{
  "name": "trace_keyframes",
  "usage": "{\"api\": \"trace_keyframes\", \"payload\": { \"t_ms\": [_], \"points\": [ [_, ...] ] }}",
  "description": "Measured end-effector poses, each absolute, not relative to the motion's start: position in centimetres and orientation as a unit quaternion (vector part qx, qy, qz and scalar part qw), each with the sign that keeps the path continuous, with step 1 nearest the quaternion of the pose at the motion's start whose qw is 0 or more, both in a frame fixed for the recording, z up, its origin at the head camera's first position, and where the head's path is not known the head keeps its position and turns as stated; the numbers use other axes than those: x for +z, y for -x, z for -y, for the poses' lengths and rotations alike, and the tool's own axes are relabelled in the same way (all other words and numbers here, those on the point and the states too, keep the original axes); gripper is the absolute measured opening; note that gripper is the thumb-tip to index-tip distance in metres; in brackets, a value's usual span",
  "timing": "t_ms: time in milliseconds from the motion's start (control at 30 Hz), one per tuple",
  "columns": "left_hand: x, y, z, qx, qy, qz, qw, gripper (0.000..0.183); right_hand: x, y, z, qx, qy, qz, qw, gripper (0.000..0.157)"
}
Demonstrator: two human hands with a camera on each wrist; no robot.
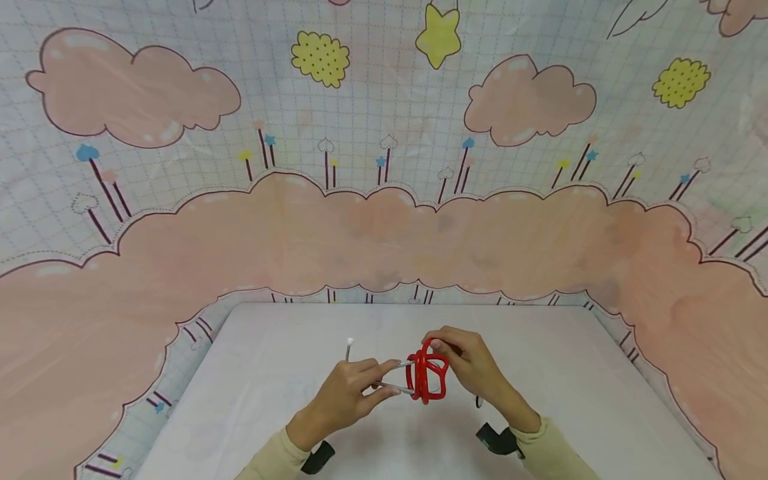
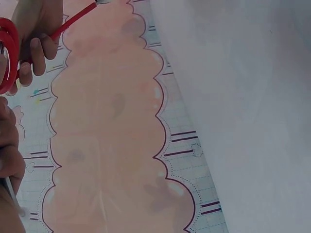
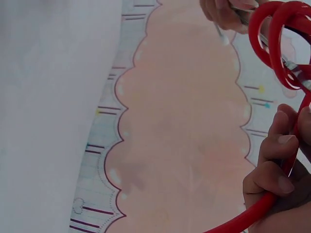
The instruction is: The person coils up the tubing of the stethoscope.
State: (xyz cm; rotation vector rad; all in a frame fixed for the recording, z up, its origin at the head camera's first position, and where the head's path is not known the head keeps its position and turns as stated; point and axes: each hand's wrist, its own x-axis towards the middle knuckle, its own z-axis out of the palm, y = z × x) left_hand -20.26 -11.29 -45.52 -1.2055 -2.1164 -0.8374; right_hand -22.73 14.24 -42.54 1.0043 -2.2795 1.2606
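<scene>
White table, red loops, between left grip and right grip

no readable text — no labels, brands or numbers legible

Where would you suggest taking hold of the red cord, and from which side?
I'd probably grip the red cord on the single strand below its loops, coming from the person's right, where the right hand holds it. There it runs as one smooth length, easy to close round; the loops cross each other, and the left hand crowds their left side.
</scene>
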Motion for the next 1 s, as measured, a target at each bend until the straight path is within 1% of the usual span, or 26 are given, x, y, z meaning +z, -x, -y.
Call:
{"api": "trace_keyframes", "payload": {
  "t_ms": [233, 467, 567, 667, 767, 833, 1000],
  "points": [
    [-45.2, 20.2, 11.3, -0.341, 0.45, 0.77, 0.297, 0.038, -42.8, 22.6, -13.7, 0.493, -0.347, 0.789, 0.121, 0.021],
    [-45.3, 20.4, 11.1, -0.382, 0.426, 0.759, 0.311, 0.036, -43.4, 22.2, -13.5, 0.523, -0.308, 0.79, 0.089, 0.023],
    [-45.4, 20.5, 11.1, -0.387, 0.417, 0.758, 0.319, 0.037, -43.6, 22.0, -13.4, 0.538, -0.289, 0.788, 0.075, 0.021],
    [-45.5, 20.5, 11.0, -0.39, 0.409, 0.757, 0.326, 0.036, -43.8, 22.0, -13.2, 0.543, -0.285, 0.786, 0.071, 0.017],
    [-45.6, 20.6, 11.0, -0.394, 0.397, 0.759, 0.332, 0.036, -44.0, 22.0, -13.2, 0.55, -0.288, 0.781, 0.066, 0.016],
    [-45.6, 20.6, 11.0, -0.397, 0.384, 0.763, 0.335, 0.036, -44.1, 22.0, -13.2, 0.554, -0.28, 0.782, 0.056, 0.019],
    [-45.8, 20.8, 11.2, -0.403, 0.341, 0.78, 0.336, 0.037, -44.4, 21.7, -13.0, 0.556, -0.248, 0.792, 0.036, 0.033]
  ]
}}
